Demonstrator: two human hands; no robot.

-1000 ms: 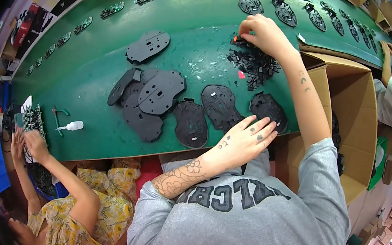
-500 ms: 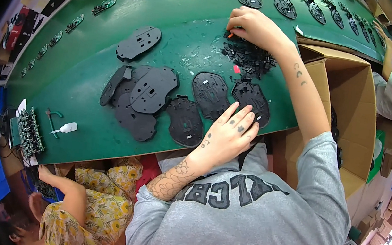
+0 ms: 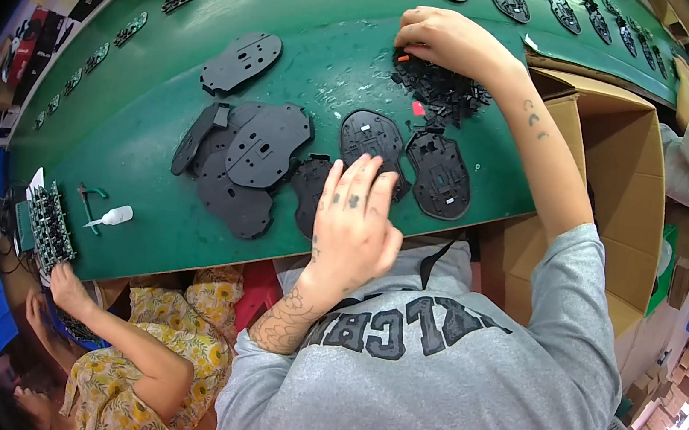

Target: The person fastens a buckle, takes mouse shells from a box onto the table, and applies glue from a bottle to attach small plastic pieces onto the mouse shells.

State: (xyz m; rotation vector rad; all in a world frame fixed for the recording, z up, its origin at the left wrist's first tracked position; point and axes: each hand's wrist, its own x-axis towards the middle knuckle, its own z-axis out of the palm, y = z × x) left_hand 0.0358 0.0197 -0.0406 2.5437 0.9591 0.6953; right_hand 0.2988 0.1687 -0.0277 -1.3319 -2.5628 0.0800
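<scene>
My left hand (image 3: 355, 221) is open, its fingers stretched out over two black plastic shell plates: the nearer plate (image 3: 307, 189) and the farther plate (image 3: 369, 135). I cannot tell whether it presses on either. Another shell plate (image 3: 437, 175) lies uncovered to its right, with a small white patch on it. My right hand (image 3: 455, 46) reaches to a pile of small black plastic pieces (image 3: 441, 96), fingertips pinched together at its far left edge. Whatever they hold is hidden. An orange bit (image 3: 404, 58) shows beside those fingers, and a pink-red scrap (image 3: 418, 109) lies by the pile.
Larger black plates (image 3: 269, 147) overlap on the green table (image 3: 148, 135), with a single plate (image 3: 243, 62) beyond. A white dropper bottle (image 3: 117, 215) and green-handled pliers (image 3: 86, 202) lie left. Right stands an open cardboard box (image 3: 619, 188). A co-worker (image 3: 127, 377) sits left, hand at circuit boards (image 3: 53, 222).
My left hand has moved left off the right-hand shell plate, uncovering it, onto the two plates beside it. My right hand stays at the pile. The co-worker's hand has risen to the circuit boards.
</scene>
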